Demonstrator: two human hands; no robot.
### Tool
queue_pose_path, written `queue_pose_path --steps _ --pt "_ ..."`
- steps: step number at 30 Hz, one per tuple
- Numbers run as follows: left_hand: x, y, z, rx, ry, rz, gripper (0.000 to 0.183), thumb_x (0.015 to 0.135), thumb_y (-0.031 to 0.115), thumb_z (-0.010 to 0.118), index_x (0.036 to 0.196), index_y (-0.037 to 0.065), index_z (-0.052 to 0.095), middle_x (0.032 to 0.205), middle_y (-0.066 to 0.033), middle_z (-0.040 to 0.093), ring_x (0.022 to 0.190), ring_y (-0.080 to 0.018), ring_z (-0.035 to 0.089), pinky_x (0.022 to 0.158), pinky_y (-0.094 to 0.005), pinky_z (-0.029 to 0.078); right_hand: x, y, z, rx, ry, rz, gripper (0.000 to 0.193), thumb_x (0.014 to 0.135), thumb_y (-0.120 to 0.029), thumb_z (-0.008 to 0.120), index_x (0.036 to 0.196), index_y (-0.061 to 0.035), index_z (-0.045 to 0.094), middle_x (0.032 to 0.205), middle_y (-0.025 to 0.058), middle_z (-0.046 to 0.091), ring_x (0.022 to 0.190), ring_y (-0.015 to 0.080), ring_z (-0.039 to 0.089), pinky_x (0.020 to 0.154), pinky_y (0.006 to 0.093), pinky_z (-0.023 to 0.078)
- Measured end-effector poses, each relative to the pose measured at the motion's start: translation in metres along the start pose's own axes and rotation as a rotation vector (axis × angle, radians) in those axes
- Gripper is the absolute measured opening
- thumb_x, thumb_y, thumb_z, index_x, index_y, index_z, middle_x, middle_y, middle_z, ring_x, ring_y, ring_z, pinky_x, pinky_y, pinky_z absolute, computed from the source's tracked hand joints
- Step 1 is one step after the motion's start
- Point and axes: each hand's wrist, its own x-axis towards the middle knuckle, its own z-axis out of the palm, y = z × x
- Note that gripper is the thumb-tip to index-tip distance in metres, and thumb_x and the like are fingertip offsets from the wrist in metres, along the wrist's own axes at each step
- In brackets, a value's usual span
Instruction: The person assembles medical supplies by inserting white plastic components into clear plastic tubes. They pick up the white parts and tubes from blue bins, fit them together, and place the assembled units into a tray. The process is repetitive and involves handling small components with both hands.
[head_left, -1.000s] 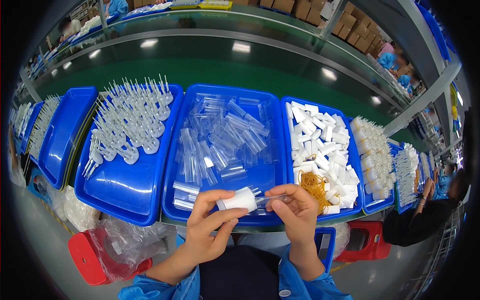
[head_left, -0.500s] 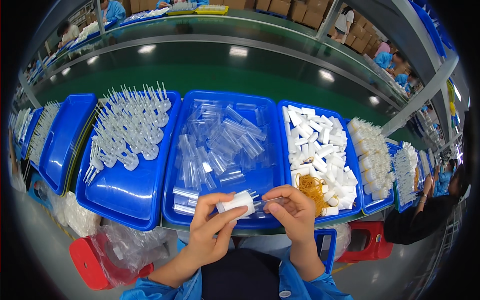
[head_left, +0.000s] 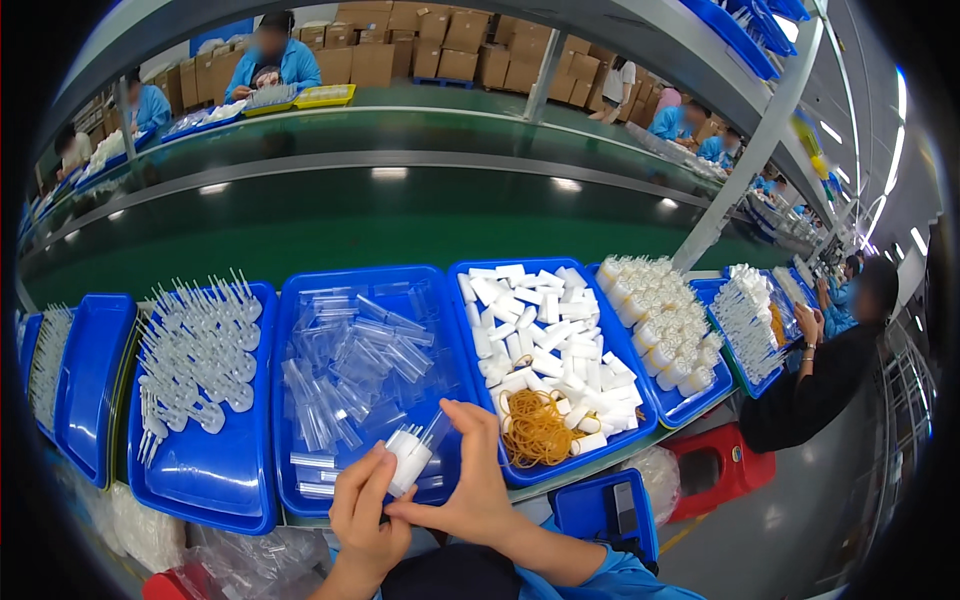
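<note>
Head view. L hand point(head_left: 366, 505): fingers pinched round small white cylinder point(head_left: 408, 460), held over near edge of blue tray w/ clear tubes point(head_left: 300, 300). R hand point(head_left: 472, 480): thumb + fingers closed on same cylinder's top, by thin clear stem. Adj. right: tray of white caps point(head_left: 610, 340), w/ rubber bands point(head_left: 535, 428). Adj. left: tray of clear droppers point(head_left: 215, 490).

Both hands are bare: no gloves, rings or watch on show. The left hand point(head_left: 368, 510) comes up from about six o'clock, its forearm uncovered as far as the frame's edge. The right hand point(head_left: 470, 490) leads back toward five o'clock, where a bright blue sleeve point(head_left: 620, 578) takes over, loose and creased. Between the forearms at six o'clock, a dark garment point(head_left: 455, 578) covers the lap.
</note>
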Motion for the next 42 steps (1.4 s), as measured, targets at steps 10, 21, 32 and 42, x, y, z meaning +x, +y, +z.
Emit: queue_pose_path --steps 10,21,32,42 --pt "-0.005 0.000 -0.002 -0.021 0.040 -0.025 0.053 0.069 -0.003 0.078 0.119 -0.006 0.061 0.115 -0.0224 0.059 0.103 -0.0335 0.062 0.084 -0.0373 0.053 -0.002 -0.010 0.014 -0.295 0.099 -0.210 0.063 0.062 -0.031 0.081 0.115 -0.0044 0.062 0.103 0.0099 0.053 0.098 0.0259 0.052 0.099 0.0470 0.034" --pt "0.004 -0.035 -0.051 -0.540 0.345 -0.391 0.048 0.086 -0.005 0.062 0.132 -0.003 0.048 0.139 -0.0187 0.043 0.122 -0.0301 0.054 0.090 -0.0364 0.057 0.017 0.012 0.014 -0.114 -0.247 -0.270 0.031 0.077 -0.002 0.068 0.107 -0.0025 0.065 0.104 0.0119 0.058 0.092 0.0289 0.057 0.080 0.0373 0.046" --pt "-0.001 -0.026 -0.044 -0.620 0.123 -0.407 0.033 0.088 0.000 0.063 0.120 -0.006 0.059 0.132 -0.0190 0.045 0.117 -0.0255 0.054 0.099 -0.0357 0.047 0.029 0.017 0.021 -0.484 -0.348 -0.156 0.029 0.077 0.001 0.067 0.106 -0.0015 0.060 0.099 0.0135 0.056 0.088 0.0328 0.059 0.078 0.0391 0.049" --pt "-0.004 -0.020 -0.031 -0.681 0.027 -0.377 0.032 0.084 -0.008 0.065 0.116 -0.007 0.063 0.129 -0.0168 0.046 0.116 -0.0283 0.058 0.094 -0.0348 0.055 0.018 0.021 -0.026 0.697 -0.272 0.312 0.024 0.100 -0.011 0.046 0.116 0.0046 0.056 0.109 0.0104 0.057 0.090 0.0150 0.058 0.079 0.0290 0.048"
